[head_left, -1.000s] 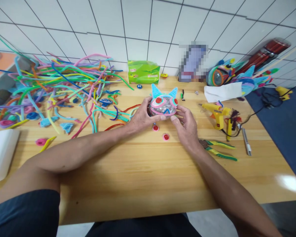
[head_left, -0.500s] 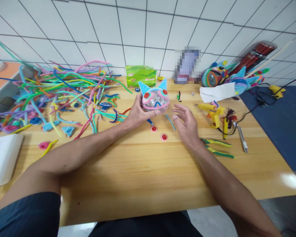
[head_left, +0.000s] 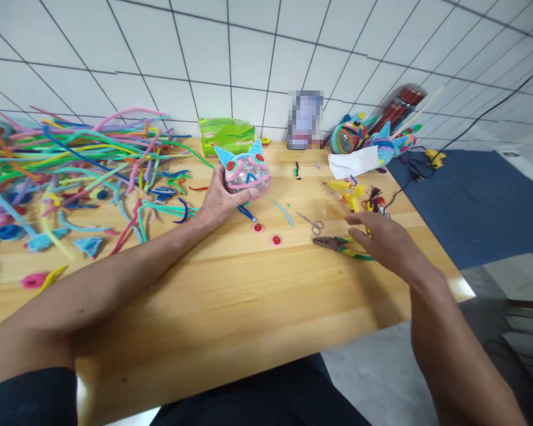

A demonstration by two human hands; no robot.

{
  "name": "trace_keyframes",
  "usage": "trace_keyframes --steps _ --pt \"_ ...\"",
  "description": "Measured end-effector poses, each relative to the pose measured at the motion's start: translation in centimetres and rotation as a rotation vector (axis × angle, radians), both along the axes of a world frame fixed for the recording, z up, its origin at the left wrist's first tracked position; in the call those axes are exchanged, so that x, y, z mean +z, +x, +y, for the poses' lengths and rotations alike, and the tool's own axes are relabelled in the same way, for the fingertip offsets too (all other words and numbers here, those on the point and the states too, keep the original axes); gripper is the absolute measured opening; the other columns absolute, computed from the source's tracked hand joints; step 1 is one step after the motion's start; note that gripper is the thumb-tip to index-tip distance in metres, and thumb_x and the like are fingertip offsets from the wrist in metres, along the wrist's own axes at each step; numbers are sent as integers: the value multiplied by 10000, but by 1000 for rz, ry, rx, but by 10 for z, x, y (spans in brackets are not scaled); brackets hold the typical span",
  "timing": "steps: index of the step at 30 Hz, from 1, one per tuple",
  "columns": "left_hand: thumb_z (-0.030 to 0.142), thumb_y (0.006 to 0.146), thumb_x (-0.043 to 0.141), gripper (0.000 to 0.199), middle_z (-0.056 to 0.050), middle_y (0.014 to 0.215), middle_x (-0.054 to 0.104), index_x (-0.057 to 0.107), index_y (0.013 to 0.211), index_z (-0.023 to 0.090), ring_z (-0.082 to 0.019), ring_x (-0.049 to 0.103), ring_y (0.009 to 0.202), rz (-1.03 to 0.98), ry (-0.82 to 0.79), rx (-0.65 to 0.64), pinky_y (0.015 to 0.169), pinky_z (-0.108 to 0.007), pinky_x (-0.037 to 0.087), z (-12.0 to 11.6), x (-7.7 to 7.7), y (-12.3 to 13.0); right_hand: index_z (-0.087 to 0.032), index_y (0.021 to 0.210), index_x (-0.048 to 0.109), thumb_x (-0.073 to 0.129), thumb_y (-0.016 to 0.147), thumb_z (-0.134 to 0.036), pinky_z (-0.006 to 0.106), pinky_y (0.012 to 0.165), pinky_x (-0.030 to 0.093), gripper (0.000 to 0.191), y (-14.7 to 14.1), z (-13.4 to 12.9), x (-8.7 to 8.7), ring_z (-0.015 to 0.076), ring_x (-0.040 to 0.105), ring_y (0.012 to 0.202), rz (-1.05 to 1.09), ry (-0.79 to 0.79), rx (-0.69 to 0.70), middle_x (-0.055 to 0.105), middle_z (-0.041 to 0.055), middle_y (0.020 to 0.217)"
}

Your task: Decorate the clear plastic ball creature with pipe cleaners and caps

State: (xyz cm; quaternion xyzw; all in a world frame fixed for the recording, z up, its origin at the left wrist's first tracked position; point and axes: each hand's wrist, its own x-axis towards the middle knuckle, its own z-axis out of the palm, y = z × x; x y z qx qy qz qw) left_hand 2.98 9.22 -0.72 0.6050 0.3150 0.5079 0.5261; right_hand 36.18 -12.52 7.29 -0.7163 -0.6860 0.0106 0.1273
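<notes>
My left hand (head_left: 222, 198) is closed around a clear round craft animal (head_left: 249, 174) with blue pipe-cleaner ears, red eyes and a pink rim. Its thumb lies along the front of it. Over to the right, my right hand (head_left: 384, 242) is held above the handles of the pliers (head_left: 337, 244), fingers apart and nothing in it. A yellow glue gun (head_left: 349, 190) lies just beyond that hand. Small scissors (head_left: 311, 223) rest left of the pliers. Two red discs with pink edges, one being this disc (head_left: 276, 239), lie between the hands.
A tangled heap of pipe cleaners (head_left: 93, 154) covers the left of the table. Along the wall stand a green tissue pack (head_left: 226, 136), a blurred phone (head_left: 305, 121) and other pipe-cleaner crafts (head_left: 346, 139). A black cord (head_left: 475, 115) runs off to the right.
My right hand has moved from beside the craft animal to the right, over the pliers, uncovering the scissors. My left hand keeps its hold. The view has turned to the right.
</notes>
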Motion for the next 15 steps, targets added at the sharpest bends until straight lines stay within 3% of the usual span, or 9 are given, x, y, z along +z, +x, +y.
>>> trace_keyframes --steps 3,7,11,15 --pt "542 652 971 776 -88 1348 698 586 1260 251 -324 687 1278 -119 -153 -87 1057 -496 600 -20 14 7 -222 1241 775 559 968 -259 521 1015 625 349 21 -24 -24 359 766 1179 -143 -89 23 814 154 1229" --pt "595 653 953 751 -90 1298 710 619 1222 236 -309 709 1198 -109 -335 -236 1000 -459 601 -45 16 21 -191 1273 767 515 951 -146 461 1032 604 411 33 -25 -53 328 758 1188 -211 -115 104 799 175 1239" --pt "592 635 971 758 -82 1256 715 611 1190 222 -305 675 1229 -82 -224 -109 1022 -420 575 -33 15 15 -187 1141 773 515 984 -175 446 927 606 302 34 -15 -58 328 768 1063 -303 -110 161 801 173 1105" --pt "601 618 972 742 -74 1216 698 588 1127 221 -306 656 1220 -49 -139 136 1022 -419 563 -3 23 -12 -207 1053 747 541 1005 -257 406 795 592 217 36 -21 -45 319 776 955 -342 -122 167 799 149 996"
